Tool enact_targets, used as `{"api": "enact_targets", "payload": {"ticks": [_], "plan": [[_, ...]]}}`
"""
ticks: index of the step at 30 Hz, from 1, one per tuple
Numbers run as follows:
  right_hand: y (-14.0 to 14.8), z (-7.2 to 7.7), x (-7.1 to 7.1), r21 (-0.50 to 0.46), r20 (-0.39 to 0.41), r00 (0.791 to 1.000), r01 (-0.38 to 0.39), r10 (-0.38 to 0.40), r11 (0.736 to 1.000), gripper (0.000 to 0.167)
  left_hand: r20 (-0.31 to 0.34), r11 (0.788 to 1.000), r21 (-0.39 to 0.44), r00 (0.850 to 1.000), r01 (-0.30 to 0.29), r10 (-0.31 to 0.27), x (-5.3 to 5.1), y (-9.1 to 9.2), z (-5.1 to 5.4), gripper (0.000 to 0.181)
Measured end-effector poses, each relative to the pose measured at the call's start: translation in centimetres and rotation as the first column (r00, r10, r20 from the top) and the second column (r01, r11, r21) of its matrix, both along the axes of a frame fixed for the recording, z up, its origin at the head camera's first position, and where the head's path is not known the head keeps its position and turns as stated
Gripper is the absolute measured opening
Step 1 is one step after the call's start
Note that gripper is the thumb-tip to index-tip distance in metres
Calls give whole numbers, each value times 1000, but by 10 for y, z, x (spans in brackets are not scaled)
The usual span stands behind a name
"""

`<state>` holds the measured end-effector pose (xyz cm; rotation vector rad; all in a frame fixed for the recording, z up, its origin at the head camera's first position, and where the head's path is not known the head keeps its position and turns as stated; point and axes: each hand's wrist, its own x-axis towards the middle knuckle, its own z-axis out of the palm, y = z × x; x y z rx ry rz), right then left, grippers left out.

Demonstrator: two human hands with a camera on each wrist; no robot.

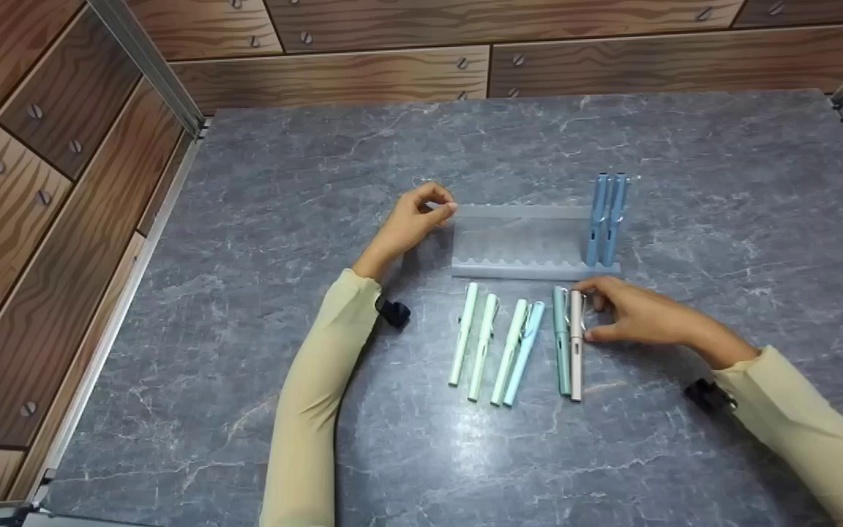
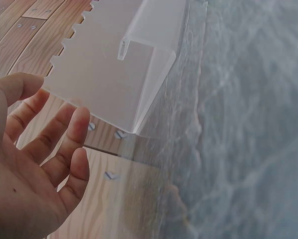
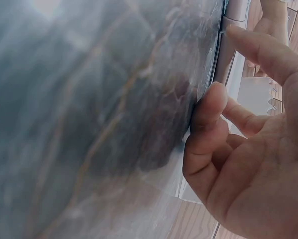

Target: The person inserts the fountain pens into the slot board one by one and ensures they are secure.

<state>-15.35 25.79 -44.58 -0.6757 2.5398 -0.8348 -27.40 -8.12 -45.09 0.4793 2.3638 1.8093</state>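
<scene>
At the upper left corner of a translucent notched rack point(image 1: 520, 238), my left hand point(image 1: 401, 223) pinches the edge between thumb and index finger; its other fingers are loosely bent in the left wrist view. Two blue pens point(image 1: 594, 219) point(image 1: 613, 219) stand side by side at the rack's right end. My right hand point(image 1: 645, 315) is at the right side of a pinkish-grey pen point(image 1: 577, 351) lying on the table, its thumb touching the pen point(image 3: 231, 55) in the right wrist view. A dark green pen point(image 1: 561, 344) lies just left of that pen.
Three pale green pens point(image 1: 463, 337) point(image 1: 482, 351) point(image 1: 509, 355) and a light blue pen point(image 1: 524, 355) lie in front of the rack on the grey marbled table point(image 1: 195, 380). Wood-patterned walls point(image 1: 392, 73) border the back and left.
</scene>
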Motion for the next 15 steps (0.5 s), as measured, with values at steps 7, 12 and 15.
{"api": "enact_targets", "payload": {"ticks": [7, 12, 15], "plan": [[0, 1, 1, 12, -16, 1000, -1, 1, 1000, 68, 3, 1000, 21, 1000, -5, 5, 1, 1, 1, 11], [0, 0, 1, 9, -21, 1000, 7, -6, 1000, 66, 0, 1000, 18, 1000, -7, 7, 1, 1, 1, 11], [0, 0, 1, -2, -18, 1000, 9, -9, 1000, 65, -2, 1000, 9, 1000, -6, 6, 1, 1, 1, 11]]}}
